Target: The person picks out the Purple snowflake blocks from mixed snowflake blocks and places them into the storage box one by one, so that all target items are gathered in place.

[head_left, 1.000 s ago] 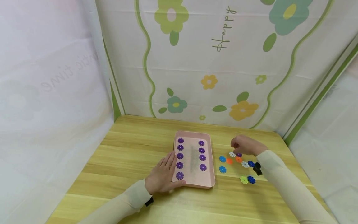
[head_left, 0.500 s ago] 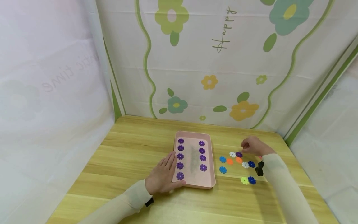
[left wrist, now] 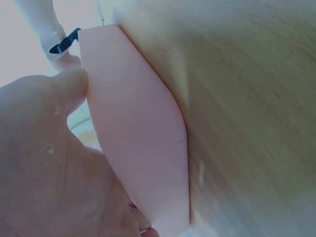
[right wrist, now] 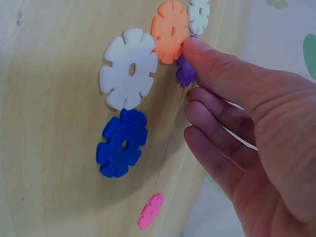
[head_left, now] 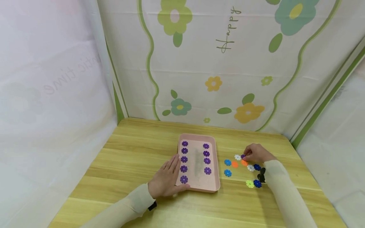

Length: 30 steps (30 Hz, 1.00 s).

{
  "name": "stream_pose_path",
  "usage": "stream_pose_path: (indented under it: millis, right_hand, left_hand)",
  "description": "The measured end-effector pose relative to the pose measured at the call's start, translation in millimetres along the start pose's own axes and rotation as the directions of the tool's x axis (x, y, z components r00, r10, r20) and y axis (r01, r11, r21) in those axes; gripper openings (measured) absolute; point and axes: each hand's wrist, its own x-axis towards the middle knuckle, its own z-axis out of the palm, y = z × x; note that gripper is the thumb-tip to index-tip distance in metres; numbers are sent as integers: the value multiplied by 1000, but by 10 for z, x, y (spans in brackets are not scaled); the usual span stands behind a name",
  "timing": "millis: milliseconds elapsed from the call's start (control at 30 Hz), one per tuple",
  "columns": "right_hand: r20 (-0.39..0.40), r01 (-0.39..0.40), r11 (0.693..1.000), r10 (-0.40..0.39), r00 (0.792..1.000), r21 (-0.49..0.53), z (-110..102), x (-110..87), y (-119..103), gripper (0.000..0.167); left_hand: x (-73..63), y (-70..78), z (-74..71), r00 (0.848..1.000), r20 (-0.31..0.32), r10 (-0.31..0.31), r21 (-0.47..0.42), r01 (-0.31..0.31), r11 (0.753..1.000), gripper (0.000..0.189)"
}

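Note:
My left hand lies against the left side and near corner of a pink tray, fingers straight along the wall and thumb at the front rim. In the left wrist view, that hand's thumb touches the tray's outer wall. Two columns of purple flower-shaped discs lie inside. Right of the tray, my right hand pinches a purple flower-shaped disc with thumb and forefinger; the thumb largely hides the forefinger in the right wrist view. An orange disc lies against the purple one.
Loose discs lie around my right hand: white, dark blue, pink, light blue and yellow-green. Flower-printed cloth closes off the wooden table's back and sides.
My right hand first moved right, away from the purple disc among the loose pieces, then came back left and down onto it. My left hand has stayed on the tray.

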Motion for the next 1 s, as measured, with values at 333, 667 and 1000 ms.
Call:
stream_pose_path:
  millis: [333,667,1000]
  right_hand:
    - [15,-78,995,78,997,68,-28,1,-62,12]
    - [31,-22,999,21,999,30,-103,34,-189,4]
    - [53,108,990,-103,993,-94,-276,47,-286,14]
  left_hand:
    - [21,7,6,1000,20,-14,-20,15,1000,109]
    - [10,10,-20,1000,11,-6,-6,6,1000,108]
    - [-4,17,-30,1000,23,-12,-27,12,1000,107]
